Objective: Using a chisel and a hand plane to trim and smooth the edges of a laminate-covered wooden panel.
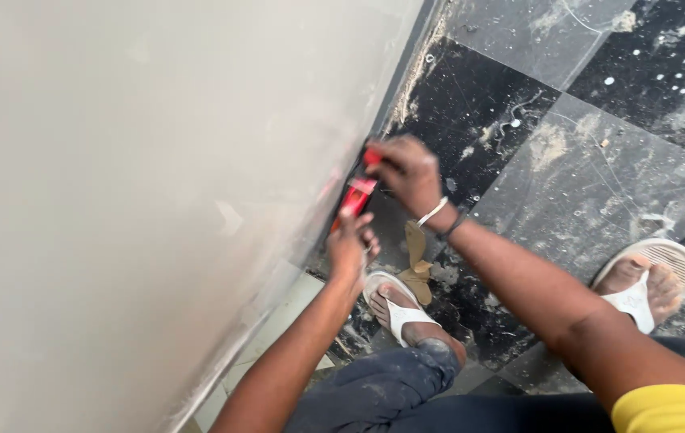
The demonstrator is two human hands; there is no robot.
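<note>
A red hand tool [357,196] is pressed low against the smooth pale wall [158,176], just above the floor. My right hand [406,172] grips its upper end, with bracelets on the wrist. My left hand [350,244] holds its lower end from below. Much of the tool is hidden by both hands, so its exact kind is unclear.
The floor has black and grey tiles [583,168] smeared with dust and plaster. My feet wear white sandals [394,309], the other sandal [651,277] at the right. A tan scrap [417,261] lies on the floor by my left foot.
</note>
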